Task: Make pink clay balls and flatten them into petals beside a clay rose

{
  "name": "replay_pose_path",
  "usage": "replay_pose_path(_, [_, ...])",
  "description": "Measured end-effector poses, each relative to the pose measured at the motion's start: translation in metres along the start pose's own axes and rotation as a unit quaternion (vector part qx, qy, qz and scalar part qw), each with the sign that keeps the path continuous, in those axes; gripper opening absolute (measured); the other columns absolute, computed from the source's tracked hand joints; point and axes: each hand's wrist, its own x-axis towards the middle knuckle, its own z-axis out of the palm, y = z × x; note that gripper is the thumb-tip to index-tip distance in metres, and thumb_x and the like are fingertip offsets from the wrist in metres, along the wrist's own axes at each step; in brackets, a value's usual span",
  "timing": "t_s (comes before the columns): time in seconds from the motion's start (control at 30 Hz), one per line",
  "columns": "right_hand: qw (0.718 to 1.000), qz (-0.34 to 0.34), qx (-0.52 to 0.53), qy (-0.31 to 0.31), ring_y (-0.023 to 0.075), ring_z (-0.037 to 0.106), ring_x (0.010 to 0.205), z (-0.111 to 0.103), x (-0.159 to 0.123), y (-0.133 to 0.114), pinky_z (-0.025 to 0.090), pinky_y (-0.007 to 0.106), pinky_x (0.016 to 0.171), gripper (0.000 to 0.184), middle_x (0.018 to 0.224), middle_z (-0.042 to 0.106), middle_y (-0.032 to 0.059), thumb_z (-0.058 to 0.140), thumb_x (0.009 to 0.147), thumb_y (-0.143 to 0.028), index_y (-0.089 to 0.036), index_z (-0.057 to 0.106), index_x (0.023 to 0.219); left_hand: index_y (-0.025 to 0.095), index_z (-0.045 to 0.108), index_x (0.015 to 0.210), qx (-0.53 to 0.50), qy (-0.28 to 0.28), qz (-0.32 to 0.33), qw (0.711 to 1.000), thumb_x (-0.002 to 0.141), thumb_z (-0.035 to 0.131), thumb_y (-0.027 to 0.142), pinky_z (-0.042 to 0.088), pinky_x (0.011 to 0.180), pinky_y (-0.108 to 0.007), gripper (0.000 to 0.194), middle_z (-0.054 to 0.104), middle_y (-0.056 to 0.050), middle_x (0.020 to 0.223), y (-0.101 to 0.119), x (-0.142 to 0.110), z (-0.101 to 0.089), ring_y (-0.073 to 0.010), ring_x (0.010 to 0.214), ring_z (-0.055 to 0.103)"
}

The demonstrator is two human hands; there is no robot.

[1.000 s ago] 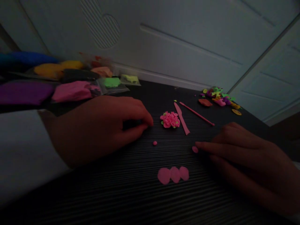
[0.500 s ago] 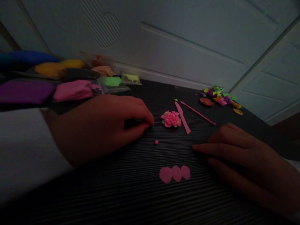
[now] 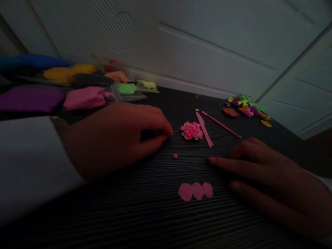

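Note:
My left hand (image 3: 121, 136) rests on the dark ribbed table, closed, with thumb and forefinger tips pinched together; whatever may be between them is hidden. Just right of those tips sits a cluster of small pink clay roses (image 3: 191, 130) with bits of green. A tiny pink clay ball (image 3: 175, 156) lies nearer to me. Closer still are three flat pink clay discs, overlapping in a row (image 3: 197, 191). My right hand (image 3: 275, 180) is open and holds nothing, its forefinger stretched left toward the ball and its thumb apart.
Behind the roses lie a pink plastic clay knife (image 3: 204, 129) and a thin pink modelling stick (image 3: 221, 124). Colourful clay pieces (image 3: 245, 105) are heaped at the back right. Bags of clay, including a purple one (image 3: 32, 99), line the back left. A white panelled door (image 3: 207, 62) stands behind.
My right forefinger has moved left toward the ball, and the thumb has spread away from it. The left hand keeps its pinch. The whole view has shifted slightly.

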Motion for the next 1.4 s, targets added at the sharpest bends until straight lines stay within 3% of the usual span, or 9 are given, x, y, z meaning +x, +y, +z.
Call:
replay_pose_path(0.33, [0.999, 0.016, 0.028, 0.003, 0.0152, 0.047, 0.081, 0.0003, 0.0002, 0.0, 0.041, 0.031, 0.068, 0.039, 0.094, 0.047, 0.0045, 0.045, 0.079, -0.024, -0.023, 0.04, 0.117, 0.027, 0.056, 0.083, 0.006, -0.004, 0.003, 1.0, 0.075, 0.043, 0.03, 0.041, 0.066, -0.021, 0.016, 0.058, 0.007, 0.083, 0.0017, 0.002, -0.0002, -0.0106, 0.072, 0.054])
replay_pose_path(0.7, [1.0, 0.011, 0.027, -0.01, 0.0121, 0.048, 0.084, 0.0005, 0.0001, 0.0015, 0.04, 0.028, 0.071, 0.033, 0.095, 0.047, 0.0031, 0.041, 0.081, -0.025, -0.023, 0.046, 0.113, 0.028, 0.057, 0.084, 0.022, 0.017, 0.009, 1.0, 0.074, 0.044, 0.032, 0.041, 0.064, -0.023, 0.017, 0.059, 0.007, 0.081, 0.0, 0.0018, 0.0031, -0.011, 0.068, 0.054])
replay_pose_path(1.23, [0.996, 0.029, 0.072, 0.043, 0.012, 0.048, 0.08, 0.0015, -0.001, 0.0002, 0.039, 0.027, 0.069, 0.023, 0.089, 0.052, 0.0013, 0.046, 0.078, -0.02, -0.021, 0.049, 0.101, 0.027, 0.057, 0.084, 0.008, 0.004, 0.003, 1.0, 0.073, 0.045, 0.031, 0.041, 0.064, -0.023, 0.016, 0.058, 0.007, 0.082, -0.0004, 0.0005, 0.0018, -0.011, 0.07, 0.054])
replay_pose_path(1.4, [0.999, 0.013, 0.026, 0.017, 0.0146, 0.047, 0.086, 0.0011, 0.0001, -0.0005, 0.041, 0.029, 0.072, 0.032, 0.098, 0.048, 0.004, 0.044, 0.079, -0.025, -0.023, 0.046, 0.111, 0.027, 0.057, 0.084, 0.009, 0.008, 0.005, 1.0, 0.073, 0.044, 0.031, 0.04, 0.065, -0.024, 0.017, 0.058, 0.007, 0.082, 0.0007, 0.0012, 0.0009, -0.0119, 0.07, 0.054])
